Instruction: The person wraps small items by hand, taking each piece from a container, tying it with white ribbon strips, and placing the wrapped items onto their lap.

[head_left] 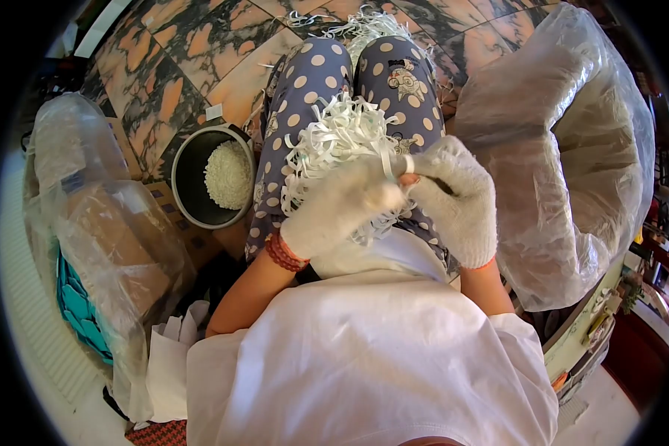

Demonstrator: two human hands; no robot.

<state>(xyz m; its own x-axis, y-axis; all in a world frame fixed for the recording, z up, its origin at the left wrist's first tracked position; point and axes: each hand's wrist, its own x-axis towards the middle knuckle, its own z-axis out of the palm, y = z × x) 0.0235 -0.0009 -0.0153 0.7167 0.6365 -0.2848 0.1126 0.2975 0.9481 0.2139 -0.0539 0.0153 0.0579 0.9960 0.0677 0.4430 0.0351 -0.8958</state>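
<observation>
A tangled heap of white ribbon strips (338, 137) lies on my lap, over polka-dot trousers. My right hand (457, 197), in a whitish knit glove, is closed with its fingertips pinched on a white strip (400, 165) at the heap's right edge. A bare fingertip shows through at the pinch. My left hand (349, 201), gloved too and with red bracelets at the wrist, is close beside the right hand, in front of the heap. Motion smears its fingers, so their grip is not clear.
A dark pot (182, 178) with small white pieces stands on the marble-patterned floor at left. A large open clear plastic bag (513, 149) stands at right. At far left, plastic covers a cardboard box (115, 245); teal pieces (82, 308) lie beside it. More strips (368, 28) lie beyond my knees.
</observation>
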